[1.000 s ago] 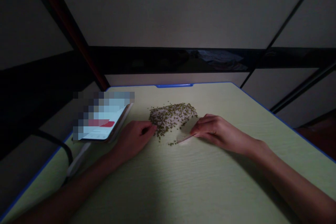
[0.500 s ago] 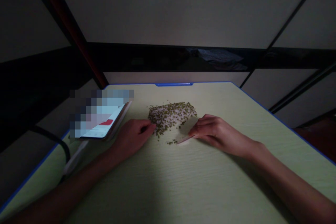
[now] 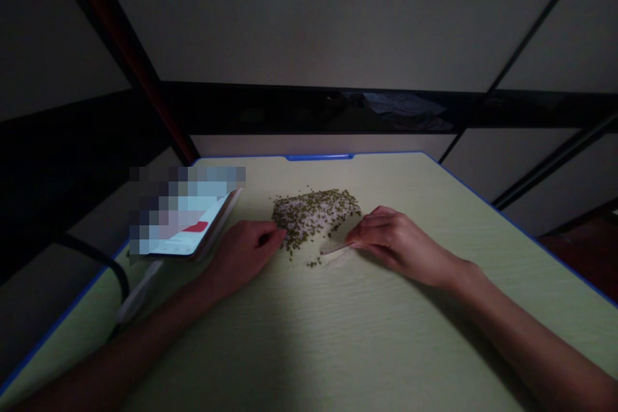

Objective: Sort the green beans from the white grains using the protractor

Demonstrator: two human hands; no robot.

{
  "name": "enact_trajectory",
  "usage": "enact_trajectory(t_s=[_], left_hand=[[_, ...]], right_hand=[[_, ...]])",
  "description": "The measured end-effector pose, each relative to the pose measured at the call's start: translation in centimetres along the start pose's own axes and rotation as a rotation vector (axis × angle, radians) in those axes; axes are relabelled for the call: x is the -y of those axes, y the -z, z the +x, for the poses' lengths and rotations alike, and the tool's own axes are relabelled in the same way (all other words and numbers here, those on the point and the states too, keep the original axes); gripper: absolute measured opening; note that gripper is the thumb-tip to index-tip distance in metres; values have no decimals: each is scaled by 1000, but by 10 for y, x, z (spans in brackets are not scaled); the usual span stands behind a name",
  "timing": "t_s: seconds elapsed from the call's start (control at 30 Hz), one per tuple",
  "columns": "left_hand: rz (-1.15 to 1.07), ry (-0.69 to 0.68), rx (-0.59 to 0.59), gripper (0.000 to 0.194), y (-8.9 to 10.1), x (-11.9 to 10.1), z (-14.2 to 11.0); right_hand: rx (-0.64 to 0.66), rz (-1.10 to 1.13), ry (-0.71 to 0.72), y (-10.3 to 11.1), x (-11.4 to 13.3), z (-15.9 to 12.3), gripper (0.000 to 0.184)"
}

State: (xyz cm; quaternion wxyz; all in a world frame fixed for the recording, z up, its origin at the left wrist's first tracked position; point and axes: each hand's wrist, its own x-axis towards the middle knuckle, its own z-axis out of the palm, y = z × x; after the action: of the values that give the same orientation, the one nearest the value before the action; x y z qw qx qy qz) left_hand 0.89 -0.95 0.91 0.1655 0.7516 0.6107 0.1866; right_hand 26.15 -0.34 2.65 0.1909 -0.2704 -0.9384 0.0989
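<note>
Right of the pile (image 3: 313, 214), our right hand (image 3: 393, 238) is clamping a thin strip (image 3: 335, 248).
Pile's left: our left hand (image 3: 248, 250) is curling, grip unclear.

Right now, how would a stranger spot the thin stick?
Find the pale, blue-edged table, then the right hand beside the grain heap. The thin stick juts from its grip toward stray green grains, long and straight where they are tiny.
</note>
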Motion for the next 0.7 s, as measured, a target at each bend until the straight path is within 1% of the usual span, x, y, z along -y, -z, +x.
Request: enact_trajectory(t_s=[0.2,0.57,0.7], left_hand=[[-6,6,-2,35,0,-1,-1],[1,12,-3,35,1,-3,-1],[-6,15,3,35,1,-2,-1]], right_hand=[[-3,-10,0,-2,1,2,22],[-8,85,57,0,-1,0,23],[9,99,54,1,0,0,23]])
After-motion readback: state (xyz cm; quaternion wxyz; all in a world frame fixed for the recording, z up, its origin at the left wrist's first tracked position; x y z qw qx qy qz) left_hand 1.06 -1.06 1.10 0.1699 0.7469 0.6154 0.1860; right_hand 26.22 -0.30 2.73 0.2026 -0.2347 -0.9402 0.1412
